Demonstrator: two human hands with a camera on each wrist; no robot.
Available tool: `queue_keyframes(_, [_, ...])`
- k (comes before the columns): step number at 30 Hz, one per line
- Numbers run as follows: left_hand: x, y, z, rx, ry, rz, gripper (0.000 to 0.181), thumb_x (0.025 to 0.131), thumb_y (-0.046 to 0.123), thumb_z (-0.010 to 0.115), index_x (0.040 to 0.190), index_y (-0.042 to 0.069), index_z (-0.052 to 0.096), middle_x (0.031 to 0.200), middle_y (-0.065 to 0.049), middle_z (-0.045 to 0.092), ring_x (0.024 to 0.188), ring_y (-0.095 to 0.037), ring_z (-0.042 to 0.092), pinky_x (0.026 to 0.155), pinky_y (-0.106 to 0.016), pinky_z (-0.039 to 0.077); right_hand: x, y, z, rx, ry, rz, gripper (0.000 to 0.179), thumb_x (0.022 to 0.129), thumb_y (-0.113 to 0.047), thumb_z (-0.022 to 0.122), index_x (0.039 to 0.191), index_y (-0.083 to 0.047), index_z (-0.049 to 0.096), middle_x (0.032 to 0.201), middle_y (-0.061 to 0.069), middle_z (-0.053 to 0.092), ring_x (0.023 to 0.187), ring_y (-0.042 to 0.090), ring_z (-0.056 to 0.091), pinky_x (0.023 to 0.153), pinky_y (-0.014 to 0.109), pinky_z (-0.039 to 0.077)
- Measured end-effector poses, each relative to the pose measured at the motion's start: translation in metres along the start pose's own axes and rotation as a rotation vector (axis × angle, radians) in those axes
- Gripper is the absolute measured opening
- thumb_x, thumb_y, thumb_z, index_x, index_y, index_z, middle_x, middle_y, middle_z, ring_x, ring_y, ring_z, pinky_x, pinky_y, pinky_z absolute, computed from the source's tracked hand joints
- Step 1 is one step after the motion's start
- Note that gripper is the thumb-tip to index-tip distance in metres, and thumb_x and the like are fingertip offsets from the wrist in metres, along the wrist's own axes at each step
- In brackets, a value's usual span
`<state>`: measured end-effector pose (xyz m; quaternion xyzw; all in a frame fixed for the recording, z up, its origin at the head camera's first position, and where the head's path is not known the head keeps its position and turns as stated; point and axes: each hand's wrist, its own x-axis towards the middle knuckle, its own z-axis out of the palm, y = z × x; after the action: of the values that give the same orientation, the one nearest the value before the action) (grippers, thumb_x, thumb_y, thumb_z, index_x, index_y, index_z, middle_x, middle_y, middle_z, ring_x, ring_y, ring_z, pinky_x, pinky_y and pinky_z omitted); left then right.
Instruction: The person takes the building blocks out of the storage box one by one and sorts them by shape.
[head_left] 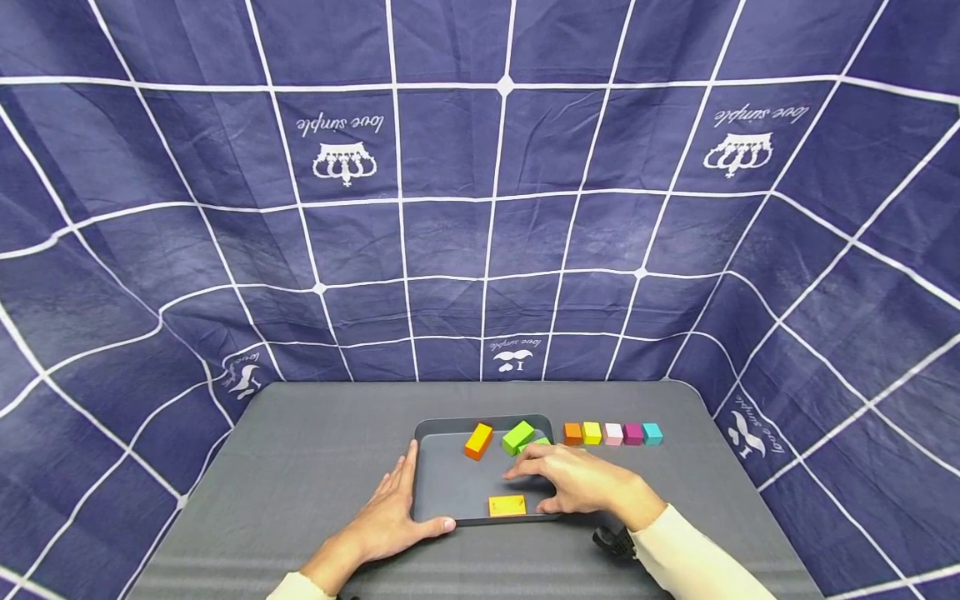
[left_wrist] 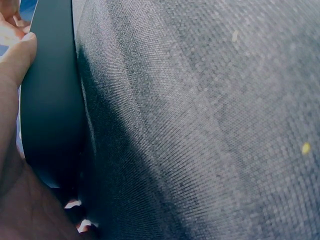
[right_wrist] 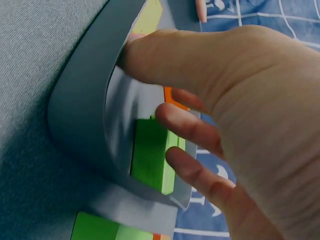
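Note:
A shallow dark grey tray [head_left: 465,479] lies on the table. My left hand [head_left: 386,517] rests along its left side, fingers straight and thumb at the front rim. Over the tray's right part is my right hand [head_left: 566,479], fingers spread and slightly bent, holding nothing. Its thumb is at the front rim, near a yellow block [head_left: 507,506]. An orange block with a yellow top [head_left: 478,440] and a green block [head_left: 517,437] lie towards the back. Another green block [head_left: 538,445] is partly hidden by the right hand. The right wrist view shows a green block [right_wrist: 150,155] below my fingers.
Right of the tray stands a row of small blocks: orange [head_left: 572,433], yellow [head_left: 592,433], pink [head_left: 612,434], purple [head_left: 633,434] and turquoise [head_left: 652,434]. Outside the tray, the right wrist view shows a green block [right_wrist: 95,229]. A blue checked cloth [head_left: 450,242] surrounds the table.

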<state>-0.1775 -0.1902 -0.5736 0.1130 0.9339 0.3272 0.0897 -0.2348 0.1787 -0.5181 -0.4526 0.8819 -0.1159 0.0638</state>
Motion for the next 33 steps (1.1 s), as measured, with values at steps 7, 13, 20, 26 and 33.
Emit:
queue_keyframes(7, [0.000, 0.001, -0.001, -0.003, -0.008, -0.004, 0.152, 0.088, 0.073, 0.093, 0.187, 0.001, 0.002, 0.191, -0.032, 0.023, 0.180, -0.053, 0.023, 0.147, -0.074, 0.021, 0.015, -0.007, -0.001, -0.019, -0.091, -0.064, 0.081, 0.091, -0.007, 0.097, 0.160, -0.040, 0.071, 0.154, -0.015, 0.069, 0.143, 0.010, 0.069, 0.117, 0.034, 0.064])
queue_keyframes(13, [-0.001, 0.001, -0.003, -0.003, -0.011, -0.009, 0.152, 0.088, 0.073, 0.093, 0.187, 0.002, 0.002, 0.192, -0.031, 0.023, 0.180, -0.053, 0.023, 0.146, -0.075, 0.021, 0.029, -0.014, 0.001, -0.017, -0.170, -0.114, 0.087, 0.091, 0.002, 0.092, 0.162, -0.043, 0.070, 0.162, -0.015, 0.066, 0.145, 0.005, 0.068, 0.115, 0.028, 0.063])
queue_keyframes(20, [-0.003, 0.002, -0.001, -0.006, -0.017, -0.008, 0.152, 0.088, 0.072, 0.094, 0.187, 0.002, 0.002, 0.192, -0.031, 0.024, 0.180, -0.053, 0.023, 0.146, -0.075, 0.022, 0.037, -0.019, 0.002, -0.007, -0.206, -0.126, 0.084, 0.087, 0.008, 0.090, 0.155, -0.039, 0.077, 0.155, -0.015, 0.071, 0.140, 0.000, 0.069, 0.116, 0.021, 0.060])
queue_keyframes(26, [-0.003, 0.003, -0.001, -0.006, -0.014, -0.009, 0.152, 0.088, 0.072, 0.094, 0.187, 0.002, 0.002, 0.192, -0.031, 0.022, 0.180, -0.053, 0.022, 0.146, -0.075, 0.022, 0.038, -0.018, -0.002, -0.022, -0.191, -0.090, 0.074, 0.087, 0.001, 0.094, 0.151, -0.033, 0.080, 0.146, -0.019, 0.073, 0.131, -0.005, 0.068, 0.113, 0.018, 0.059])
queue_keyframes(33, [0.000, 0.003, -0.001, -0.003, -0.010, -0.008, 0.152, 0.088, 0.071, 0.094, 0.187, 0.002, 0.002, 0.191, -0.032, 0.023, 0.180, -0.054, 0.022, 0.146, -0.075, 0.022, 0.034, -0.011, 0.001, -0.034, -0.138, -0.060, 0.069, 0.089, -0.010, 0.097, 0.154, -0.024, 0.078, 0.151, -0.014, 0.072, 0.138, 0.003, 0.070, 0.120, 0.026, 0.060])
